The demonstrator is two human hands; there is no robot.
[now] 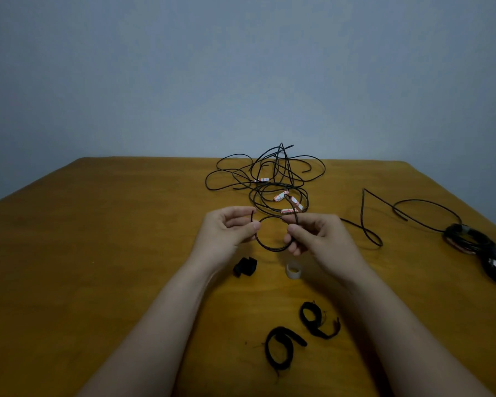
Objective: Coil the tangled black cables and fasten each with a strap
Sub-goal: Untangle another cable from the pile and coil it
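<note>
Both hands are working just above the bench (pixel 98 253), forming the first turn of a coil. The left hand (pixel 226 230) is pinching the cable's free end between thumb and fingers, and the right hand (pixel 318 239) is pinching the same cable at 3 o'clock of the loop (pixel 269 247), so one round turn is hanging between them. From the right hand the cable is running toward 12 o'clock into the tangle (pixel 269 181), where several cables with white-and-red labels are lying crossed over one another. At 3 o'clock, near the bench edge, two finished coils (pixel 476 245) are lying touching, with a loose cable (pixel 384 219) trailing between them and the hands. Toward 6 o'clock, two curled straps (pixel 281 351) are waiting between the forearms; a small black piece (pixel 245 266) and a tape roll (pixel 294 270) are sitting just under the hands. Judging by this, coiling of one cable has only begun. The next move probably calls for drawing more length out of the tangle and laying it turn over turn, keeping the pinch firm so the springy loop is not opening, and easing crossings free rather than tugging.
</note>
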